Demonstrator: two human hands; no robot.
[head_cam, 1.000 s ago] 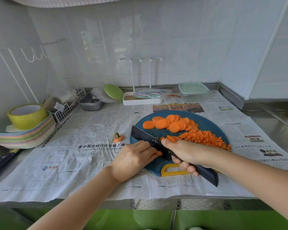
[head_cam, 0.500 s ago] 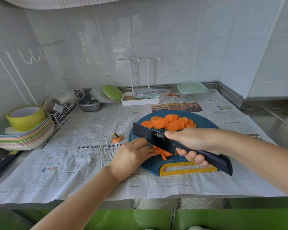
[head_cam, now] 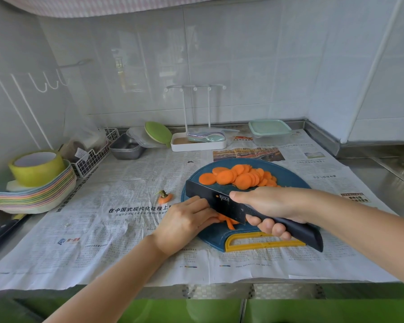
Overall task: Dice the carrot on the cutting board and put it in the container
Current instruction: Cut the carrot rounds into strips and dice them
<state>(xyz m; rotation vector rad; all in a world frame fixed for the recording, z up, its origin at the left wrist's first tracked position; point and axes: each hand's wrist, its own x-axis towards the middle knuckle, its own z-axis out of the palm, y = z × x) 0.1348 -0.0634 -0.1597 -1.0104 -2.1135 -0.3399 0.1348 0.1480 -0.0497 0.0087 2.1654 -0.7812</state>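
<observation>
On the head view, my right hand [head_cam: 267, 203] has its grip closed round the handle of the black knife [head_cam: 210, 198], with the thumb on the blade's flat. The blade lies across the left half of the blue cutting board [head_cam: 287, 177]. My left hand [head_cam: 184, 221] pins carrot strips [head_cam: 230, 223] under curled fingers at the board's near edge, right against the blade. Carrot slices [head_cam: 240, 178] are heaped on the board's far side. The lidded container [head_cam: 269, 132] stands beyond the board, well apart.
</observation>
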